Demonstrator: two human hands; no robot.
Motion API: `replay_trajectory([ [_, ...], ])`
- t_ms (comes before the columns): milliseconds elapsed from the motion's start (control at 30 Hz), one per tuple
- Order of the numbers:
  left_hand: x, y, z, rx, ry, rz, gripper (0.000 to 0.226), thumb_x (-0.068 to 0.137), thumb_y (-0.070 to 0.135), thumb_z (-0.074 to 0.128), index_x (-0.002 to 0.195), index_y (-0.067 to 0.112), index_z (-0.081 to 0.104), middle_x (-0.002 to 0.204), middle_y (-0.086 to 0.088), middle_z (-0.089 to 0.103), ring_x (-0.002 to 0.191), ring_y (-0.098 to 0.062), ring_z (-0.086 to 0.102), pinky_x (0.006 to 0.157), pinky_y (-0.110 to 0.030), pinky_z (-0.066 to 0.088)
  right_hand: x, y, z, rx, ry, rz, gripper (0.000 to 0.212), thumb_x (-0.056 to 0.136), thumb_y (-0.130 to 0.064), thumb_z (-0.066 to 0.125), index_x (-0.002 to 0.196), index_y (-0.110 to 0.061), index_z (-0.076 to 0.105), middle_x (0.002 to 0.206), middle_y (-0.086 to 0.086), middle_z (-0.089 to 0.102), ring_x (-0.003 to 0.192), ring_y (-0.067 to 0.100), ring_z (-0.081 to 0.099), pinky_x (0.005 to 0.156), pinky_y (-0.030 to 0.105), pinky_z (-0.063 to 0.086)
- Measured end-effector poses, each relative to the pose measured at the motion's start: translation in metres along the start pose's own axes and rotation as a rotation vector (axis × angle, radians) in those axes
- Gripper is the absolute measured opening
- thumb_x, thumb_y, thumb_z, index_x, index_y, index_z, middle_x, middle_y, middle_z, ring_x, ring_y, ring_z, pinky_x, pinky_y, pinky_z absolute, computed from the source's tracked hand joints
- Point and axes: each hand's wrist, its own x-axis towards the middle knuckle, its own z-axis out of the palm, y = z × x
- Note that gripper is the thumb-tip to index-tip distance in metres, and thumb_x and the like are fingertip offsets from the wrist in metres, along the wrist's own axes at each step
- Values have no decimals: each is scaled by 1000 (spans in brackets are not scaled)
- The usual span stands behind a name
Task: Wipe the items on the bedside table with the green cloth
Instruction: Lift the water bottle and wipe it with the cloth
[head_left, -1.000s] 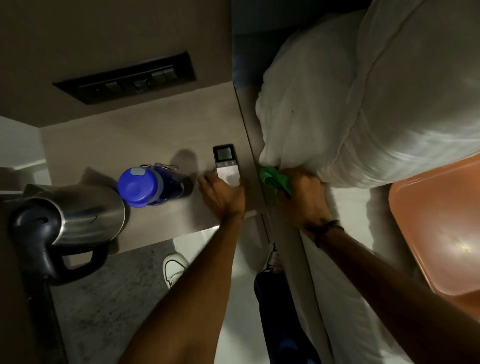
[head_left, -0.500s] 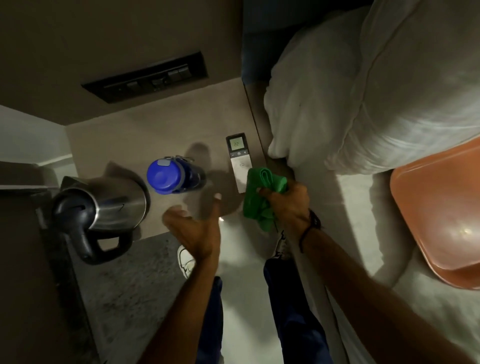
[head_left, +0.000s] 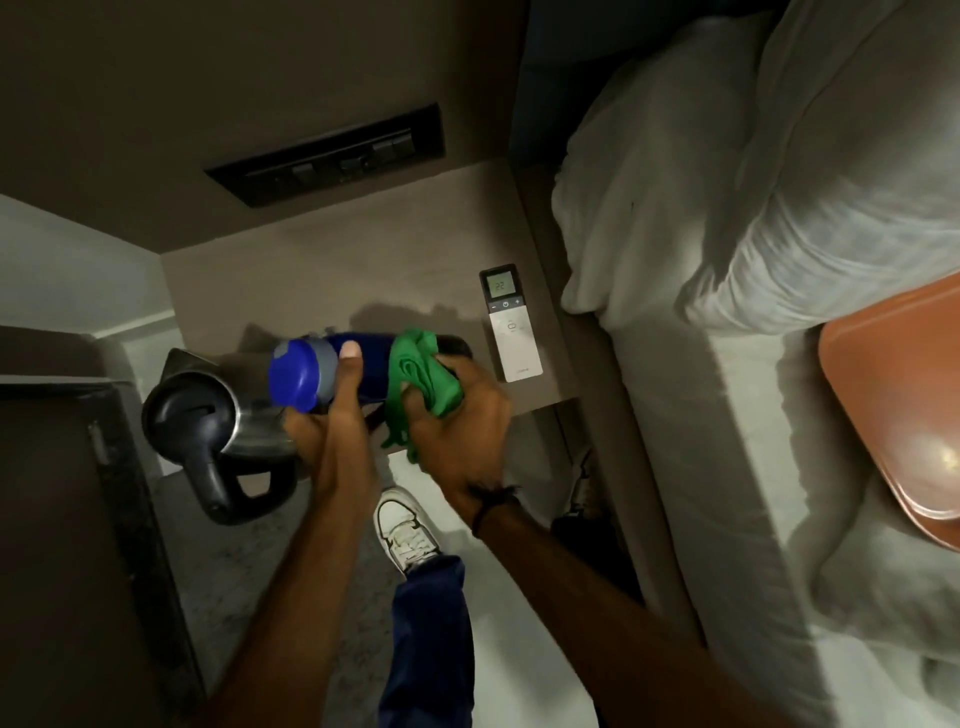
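Observation:
My left hand (head_left: 327, 421) grips the blue bottle (head_left: 332, 371) near its blue-and-grey lid and holds it tilted above the bedside table (head_left: 322, 280). My right hand (head_left: 457, 421) clutches the bunched green cloth (head_left: 423, 382) and presses it around the bottle's dark body, hiding the lower end. A white remote (head_left: 511, 325) with a lit "22" display lies flat by the table's right edge. At the table's left front corner stands a steel kettle (head_left: 208, 431) with a black handle, partly behind my left hand.
A black switch panel (head_left: 332, 158) is set in the wall above the table. The bed with white pillows (head_left: 753, 171) borders the table on the right, with an orange tray (head_left: 898, 410) on it. A dark counter (head_left: 67, 519) stands left. My shoes and legs are below.
My left hand went from the remote to the bottle and lifted it off the table. My right hand brought the green cloth from the bed edge onto the bottle.

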Motion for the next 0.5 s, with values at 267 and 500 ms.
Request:
replay_trajectory([
  [267, 1, 4, -14, 32, -71, 50, 29, 81, 32, 79, 108, 35, 69, 107, 8, 80, 106, -16, 76, 77, -33, 66, 10, -13, 15, -157, 39, -99, 27, 85, -16, 67, 111, -13, 66, 106, 9, 69, 88, 18, 67, 76, 32, 62],
  [500, 2, 4, -26, 172, -126, 171, 34, 83, 30, 78, 113, 25, 66, 101, 15, 78, 102, -7, 74, 84, -15, 60, 46, -4, 0, -225, -136, 94, 24, 89, -13, 67, 112, -4, 66, 111, 17, 70, 99, 30, 68, 85, 41, 59],
])
